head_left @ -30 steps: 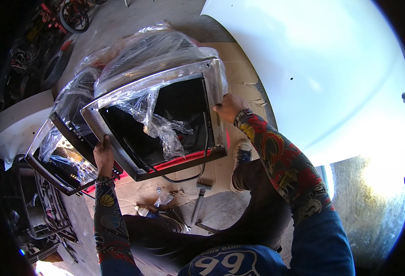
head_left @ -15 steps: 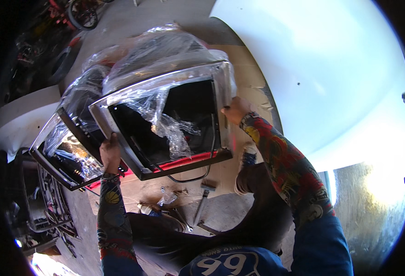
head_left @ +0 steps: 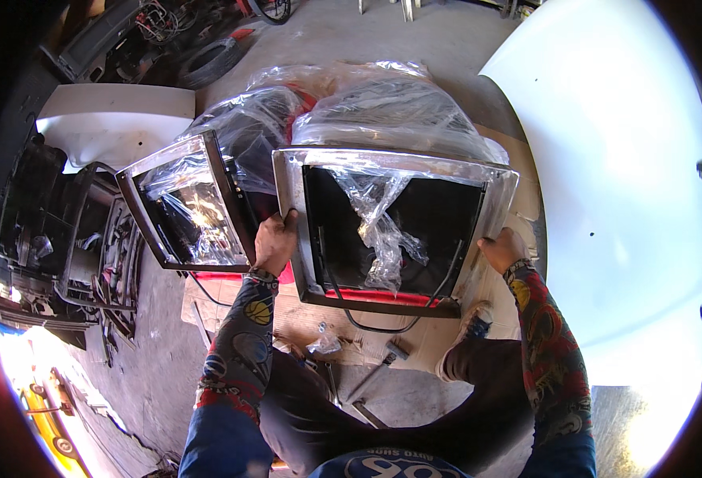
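Note:
A squarish metal frame [head_left: 398, 160] with a dark hollow middle stands before me. It borders a bulky thing under clear plastic wrap [head_left: 383, 107], perhaps a seat, though its kind is not plain. My left hand [head_left: 276, 241] is closed on the frame's left side, thumb in front and fingers partly hidden. On the right side my right hand [head_left: 503, 249] grips the frame's edge. Crumpled plastic film [head_left: 379, 231] hangs in the opening, above a red strip and a bent black bar [head_left: 379, 328]. A second, similar frame [head_left: 223, 195] leans to the left.
Cardboard [head_left: 422, 342] lies underneath. A hammer-like tool [head_left: 379, 368] and a small plastic bag [head_left: 324, 342] lie between my legs. A large white panel [head_left: 614, 175] rises at the right. Another white panel [head_left: 120, 115], a tyre [head_left: 211, 62] and dark metal parts [head_left: 116, 263] are at the left.
My view has swung left, so the scene sits farther right and the frame looks more level. Both hands keep their hold on the frame's sides.

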`<state>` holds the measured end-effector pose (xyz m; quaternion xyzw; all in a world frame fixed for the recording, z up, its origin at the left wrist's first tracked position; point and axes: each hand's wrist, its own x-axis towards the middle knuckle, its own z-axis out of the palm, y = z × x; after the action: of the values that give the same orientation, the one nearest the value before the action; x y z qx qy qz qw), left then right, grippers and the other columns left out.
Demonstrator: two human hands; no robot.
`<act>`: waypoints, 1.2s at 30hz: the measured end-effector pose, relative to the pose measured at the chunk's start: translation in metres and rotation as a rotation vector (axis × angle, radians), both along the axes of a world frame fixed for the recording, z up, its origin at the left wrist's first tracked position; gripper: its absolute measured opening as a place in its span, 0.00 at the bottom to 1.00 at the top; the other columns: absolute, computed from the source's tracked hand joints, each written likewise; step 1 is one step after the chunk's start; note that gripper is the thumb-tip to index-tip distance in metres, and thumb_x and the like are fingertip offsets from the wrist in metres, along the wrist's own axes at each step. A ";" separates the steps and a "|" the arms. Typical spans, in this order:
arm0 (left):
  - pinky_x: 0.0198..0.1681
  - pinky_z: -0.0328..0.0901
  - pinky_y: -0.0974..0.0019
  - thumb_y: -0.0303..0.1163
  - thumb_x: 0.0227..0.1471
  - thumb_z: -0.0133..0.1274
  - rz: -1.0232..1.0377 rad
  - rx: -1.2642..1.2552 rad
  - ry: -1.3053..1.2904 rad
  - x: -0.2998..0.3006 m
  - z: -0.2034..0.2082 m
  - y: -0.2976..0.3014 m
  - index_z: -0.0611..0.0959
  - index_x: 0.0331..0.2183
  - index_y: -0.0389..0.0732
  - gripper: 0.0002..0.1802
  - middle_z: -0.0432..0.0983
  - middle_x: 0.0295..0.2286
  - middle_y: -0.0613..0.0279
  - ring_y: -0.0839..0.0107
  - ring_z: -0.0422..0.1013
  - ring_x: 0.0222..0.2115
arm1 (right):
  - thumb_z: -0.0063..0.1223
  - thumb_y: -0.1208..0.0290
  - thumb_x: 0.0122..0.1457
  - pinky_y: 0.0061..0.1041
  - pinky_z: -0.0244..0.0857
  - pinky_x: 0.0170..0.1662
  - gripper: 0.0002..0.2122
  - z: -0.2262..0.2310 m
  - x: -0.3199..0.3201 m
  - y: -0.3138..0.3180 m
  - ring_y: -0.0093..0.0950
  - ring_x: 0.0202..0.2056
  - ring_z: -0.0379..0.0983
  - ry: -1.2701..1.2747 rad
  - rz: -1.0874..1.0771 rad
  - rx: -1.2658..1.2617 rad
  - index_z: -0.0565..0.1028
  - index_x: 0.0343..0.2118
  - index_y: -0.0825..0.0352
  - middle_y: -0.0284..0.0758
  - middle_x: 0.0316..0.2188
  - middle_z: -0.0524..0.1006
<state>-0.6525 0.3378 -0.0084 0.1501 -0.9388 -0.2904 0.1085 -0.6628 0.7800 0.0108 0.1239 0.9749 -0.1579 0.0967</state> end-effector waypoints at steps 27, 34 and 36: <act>0.36 0.68 0.49 0.45 0.57 0.50 -0.042 0.040 0.011 0.000 -0.012 -0.007 0.82 0.31 0.33 0.22 0.76 0.27 0.36 0.40 0.74 0.33 | 0.59 0.52 0.49 0.42 0.70 0.41 0.23 -0.006 0.003 0.003 0.50 0.37 0.77 0.050 0.035 -0.052 0.79 0.29 0.76 0.56 0.30 0.78; 0.38 0.68 0.48 0.46 0.57 0.50 -0.008 -0.011 -0.008 0.001 -0.007 -0.004 0.83 0.32 0.33 0.23 0.76 0.28 0.34 0.39 0.74 0.35 | 0.56 0.54 0.53 0.41 0.69 0.47 0.21 0.003 0.000 0.000 0.47 0.44 0.75 -0.104 0.019 -0.019 0.78 0.38 0.71 0.51 0.38 0.79; 0.37 0.68 0.48 0.46 0.57 0.50 -0.009 -0.009 -0.004 0.001 -0.008 -0.004 0.83 0.33 0.33 0.23 0.76 0.28 0.34 0.39 0.74 0.35 | 0.56 0.54 0.53 0.41 0.69 0.48 0.21 0.006 0.000 -0.001 0.47 0.44 0.75 -0.097 0.028 -0.022 0.78 0.38 0.71 0.51 0.38 0.79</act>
<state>-0.6511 0.3334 -0.0166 0.1462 -0.9410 -0.2863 0.1059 -0.6626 0.7789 0.0173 0.1166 0.9689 -0.1609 0.1477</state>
